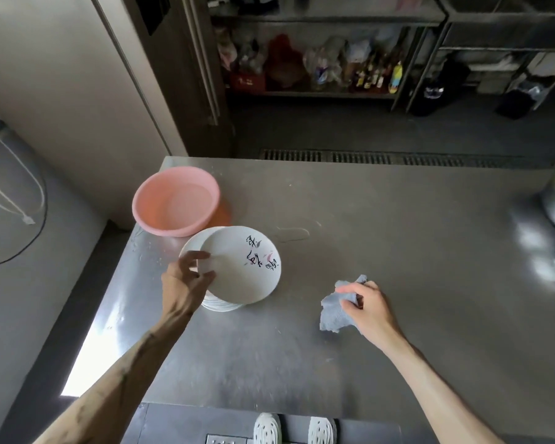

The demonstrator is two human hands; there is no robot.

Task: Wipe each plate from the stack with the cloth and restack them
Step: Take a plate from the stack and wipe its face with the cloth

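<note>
Head view: the top plate is pinched at its left rim by the left hand, fingers and thumb curled round the edge. The cloth is bunched in the curled fingers of the right hand, low over the table and well right of the stack. The plate sits off-centre on the stack, just in front of a pink basin. From a rim-only pinch (droplets are seen on the steel nearby) it could be let slip and chipped against those beneath. It is white, round and shallow, marked with black brush lettering and pink flecks.
</note>
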